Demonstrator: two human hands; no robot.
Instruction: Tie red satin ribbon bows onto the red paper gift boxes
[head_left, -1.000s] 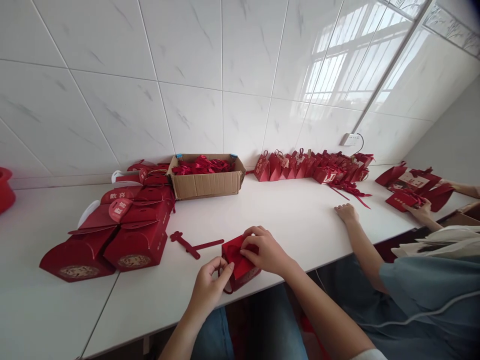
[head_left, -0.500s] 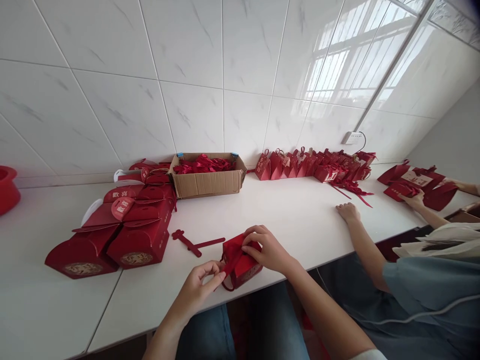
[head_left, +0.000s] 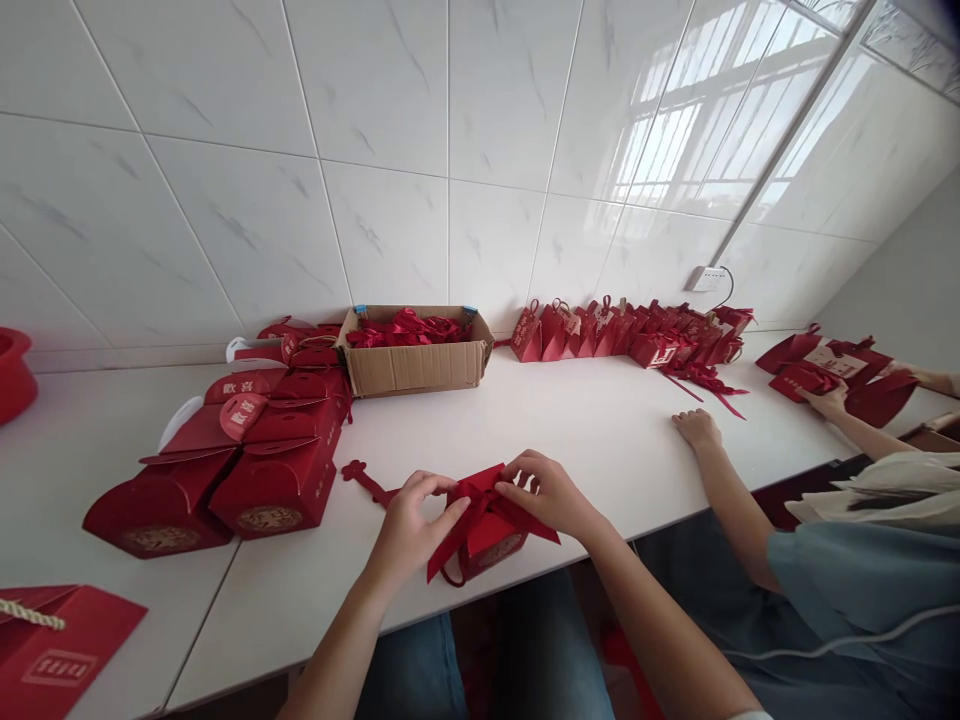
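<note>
two broad tails of a glossy red ribbon bow (head_left: 478,510) hang from the top of a small red cardboard box (head_left: 493,553), which sits at the near edge of the smooth white surface (head_left: 600,425). the left hand (head_left: 420,512) pinches the bow's left side between thumb and fingertips; the right hand (head_left: 553,495) grips the opposite side near the knot, its exact hold partly hidden by curled fingers. the step in hand seems to be spreading and evening out the bow. the next move would call for a light, matched pull on both sides, with the knot kept centred. just beyond the left hand lies a flat dark red strip with a flower-shaped end (head_left: 365,478); farther back, an open brown cardboard carton (head_left: 416,372) holds a heap of loose red ribbons (head_left: 409,328).
</note>
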